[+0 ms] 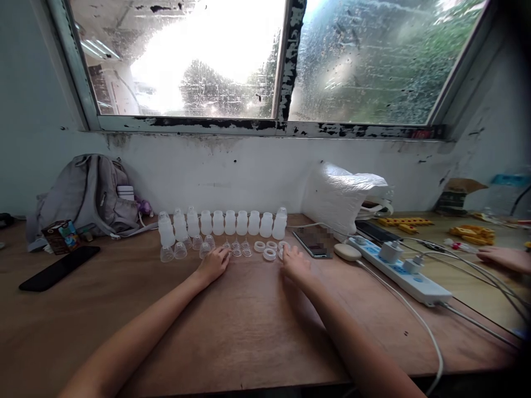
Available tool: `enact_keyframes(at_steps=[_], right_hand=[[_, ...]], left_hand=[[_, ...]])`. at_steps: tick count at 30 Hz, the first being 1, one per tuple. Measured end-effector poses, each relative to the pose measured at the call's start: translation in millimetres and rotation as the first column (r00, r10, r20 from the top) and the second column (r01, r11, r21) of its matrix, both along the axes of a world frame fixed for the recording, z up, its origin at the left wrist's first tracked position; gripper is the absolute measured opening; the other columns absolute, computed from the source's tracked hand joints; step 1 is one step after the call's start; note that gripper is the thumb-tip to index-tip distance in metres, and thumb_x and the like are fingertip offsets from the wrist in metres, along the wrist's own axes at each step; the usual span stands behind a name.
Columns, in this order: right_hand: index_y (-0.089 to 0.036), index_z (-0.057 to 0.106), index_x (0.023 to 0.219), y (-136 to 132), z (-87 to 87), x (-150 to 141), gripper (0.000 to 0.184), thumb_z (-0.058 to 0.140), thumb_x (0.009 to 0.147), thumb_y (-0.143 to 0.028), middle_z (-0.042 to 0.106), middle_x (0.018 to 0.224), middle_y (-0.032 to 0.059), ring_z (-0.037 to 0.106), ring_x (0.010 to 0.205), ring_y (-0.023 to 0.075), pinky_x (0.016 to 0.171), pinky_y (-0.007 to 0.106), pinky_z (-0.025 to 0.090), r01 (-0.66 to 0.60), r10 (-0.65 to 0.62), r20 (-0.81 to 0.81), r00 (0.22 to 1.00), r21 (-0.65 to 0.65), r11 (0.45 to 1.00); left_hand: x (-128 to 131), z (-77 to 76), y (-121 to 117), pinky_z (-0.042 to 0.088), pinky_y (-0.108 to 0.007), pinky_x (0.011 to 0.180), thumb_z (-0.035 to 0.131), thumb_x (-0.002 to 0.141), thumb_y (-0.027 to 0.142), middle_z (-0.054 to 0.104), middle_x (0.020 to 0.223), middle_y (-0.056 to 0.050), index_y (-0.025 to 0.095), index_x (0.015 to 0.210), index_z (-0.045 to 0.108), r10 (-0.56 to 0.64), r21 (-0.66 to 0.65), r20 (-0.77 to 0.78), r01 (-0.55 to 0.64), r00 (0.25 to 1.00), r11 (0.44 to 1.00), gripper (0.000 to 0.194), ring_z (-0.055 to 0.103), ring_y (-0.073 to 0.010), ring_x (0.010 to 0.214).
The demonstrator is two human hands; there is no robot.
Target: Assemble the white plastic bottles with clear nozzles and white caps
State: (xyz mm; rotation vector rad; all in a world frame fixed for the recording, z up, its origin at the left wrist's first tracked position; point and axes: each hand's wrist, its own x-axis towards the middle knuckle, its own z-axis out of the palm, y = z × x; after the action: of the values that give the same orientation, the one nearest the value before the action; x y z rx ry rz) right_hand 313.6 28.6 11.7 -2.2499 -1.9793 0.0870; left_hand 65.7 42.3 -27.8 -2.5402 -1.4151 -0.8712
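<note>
Both my forearms reach across a brown wooden table (249, 320). My left hand (214, 263) lies flat, fingers stretched, just in front of several clear domed caps (174, 251). My right hand (293, 261) also rests flat with fingers out, its tips touching several white rings (269, 247). Behind both stands a row of several small white plastic bottles (224, 222). Neither hand holds anything.
A grey backpack (87, 196) and a small carton (61, 236) sit at the left, a black phone (58, 268) in front. A phone (314, 241), white bag (344, 196) and power strip (398, 271) with cables lie right. Another person's hand (504, 257) rests at far right.
</note>
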Motion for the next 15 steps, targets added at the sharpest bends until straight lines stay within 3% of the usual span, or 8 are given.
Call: enact_keyframes(at_steps=[3,7,10,15], right_hand=[[-0.01,0.041,0.112,1.1,1.9,4.6,0.047,0.05,0.066,-0.011,0.05,0.101,0.0193,0.049,0.094,0.0312,0.069,0.037,0.038,-0.044,0.044,-0.004,0.999,-0.035,0.998],[-0.012,0.05,0.095,0.7,5.2,-3.5,0.025,0.048,0.071,-0.019,0.055,0.093,0.014,0.051,0.089,0.0244,0.075,0.032,0.038,-0.198,0.221,-0.101,0.97,0.202,0.959],[-0.015,0.051,0.09,-1.8,5.4,-14.7,0.02,0.049,0.072,-0.023,0.055,0.091,0.0093,0.052,0.086,0.0198,0.076,0.029,0.039,-0.264,0.37,-0.203,0.907,0.412,0.872],[-0.018,0.05,0.097,-13.9,2.7,-33.8,0.022,0.046,0.077,-0.025,0.051,0.097,0.0076,0.051,0.088,0.0177,0.076,0.029,0.041,-0.387,0.623,-0.204,0.755,0.629,0.675]], left_hand=[[1.2,8.0,-13.3,0.041,-0.029,0.081,0.034,0.085,0.024,0.057,0.099,-0.006,0.019,0.102,0.053,-0.106,0.078,0.001,0.106,0.994,0.991,0.026,0.052,-0.0162,0.092],[10.9,13.0,-32.0,0.04,-0.032,0.082,0.036,0.084,0.024,0.058,0.098,-0.005,0.021,0.101,0.053,-0.272,0.114,-0.086,0.281,0.958,0.953,0.024,0.052,-0.0169,0.091],[19.7,11.0,-39.9,0.041,-0.031,0.078,0.038,0.083,0.026,0.059,0.092,-0.005,0.019,0.098,0.05,-0.33,0.009,-0.08,0.332,0.941,0.943,0.02,0.054,-0.0167,0.085],[23.0,4.7,-40.3,0.044,-0.03,0.069,0.047,0.078,0.037,0.057,0.09,-0.006,0.018,0.096,0.037,-0.216,-0.21,0.175,0.251,0.961,0.945,0.028,0.056,-0.0171,0.08]])
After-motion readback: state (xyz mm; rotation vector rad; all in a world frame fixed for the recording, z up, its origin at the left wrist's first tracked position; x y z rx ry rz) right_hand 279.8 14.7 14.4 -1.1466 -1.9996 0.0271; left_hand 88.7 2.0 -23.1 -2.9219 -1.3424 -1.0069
